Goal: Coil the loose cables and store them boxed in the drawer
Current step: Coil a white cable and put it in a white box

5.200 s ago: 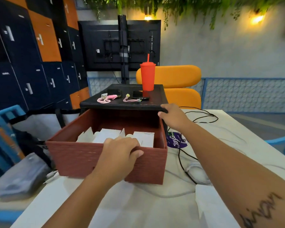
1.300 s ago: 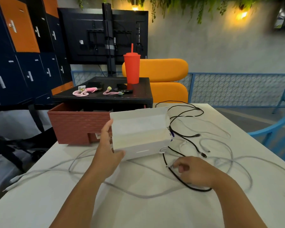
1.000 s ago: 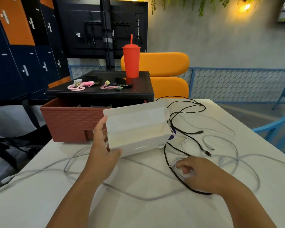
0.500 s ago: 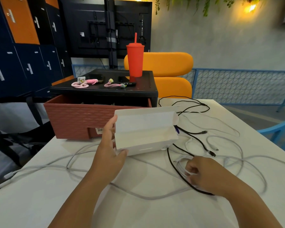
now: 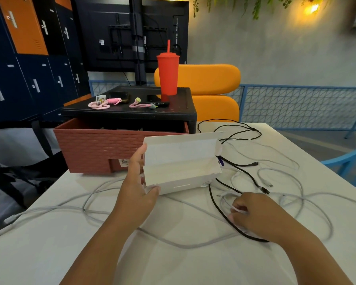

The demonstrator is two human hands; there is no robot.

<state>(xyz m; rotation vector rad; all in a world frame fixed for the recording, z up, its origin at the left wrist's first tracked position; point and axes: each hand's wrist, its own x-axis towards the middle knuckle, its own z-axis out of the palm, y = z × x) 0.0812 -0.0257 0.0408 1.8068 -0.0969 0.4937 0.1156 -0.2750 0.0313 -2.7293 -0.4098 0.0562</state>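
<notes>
White matte desk point(image 5: 39, 254), navy-and-orange lockers point(image 5: 19, 79) at 10 o'clock, orange chair point(image 5: 210, 79) at 12. Brick-textured drawer point(image 5: 95, 149) at 11, pulled out, smooth red tumbler point(image 5: 168, 75) above. Left hand point(image 5: 137, 194) grips the open white box point(image 5: 181, 163) at centre — right hand point(image 5: 257, 214) at 4 o'clock pinches a thin white cable point(image 5: 226, 197), with a black cable point(image 5: 220, 210) looping under it.

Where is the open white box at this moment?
Head view, centre: the white box is just in front of the reddish drawer, its left end held by the left hand, a black cable to its right.
</notes>
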